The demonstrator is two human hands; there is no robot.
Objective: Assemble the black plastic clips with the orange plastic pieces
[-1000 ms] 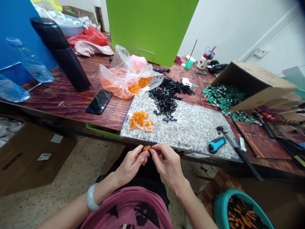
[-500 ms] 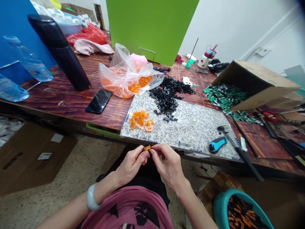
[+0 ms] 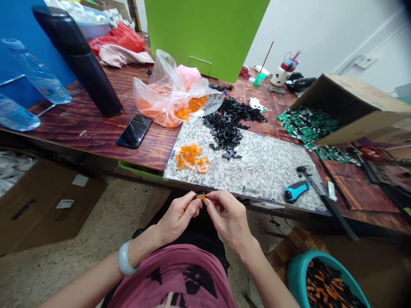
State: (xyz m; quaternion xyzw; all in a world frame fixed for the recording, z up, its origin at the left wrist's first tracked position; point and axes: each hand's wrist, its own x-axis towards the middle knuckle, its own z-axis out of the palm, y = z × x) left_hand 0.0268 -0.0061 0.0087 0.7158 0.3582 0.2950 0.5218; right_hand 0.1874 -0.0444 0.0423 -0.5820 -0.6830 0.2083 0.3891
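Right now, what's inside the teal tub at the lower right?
The teal tub holds black and orange pieces. Their top layer covers what lies beneath; the picture's edge crops the tub.

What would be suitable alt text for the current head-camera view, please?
A person's left hand and right hand hold a small orange-and-black piece before a wooden table. Orange parts lie on a speckled board beyond, near a heap of black parts.

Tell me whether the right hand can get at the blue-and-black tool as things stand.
Probably yes: nothing tall stands between the right hand and the blue-and-black tool on the speckled board. Its fingers are busy with the orange-and-black piece, though.
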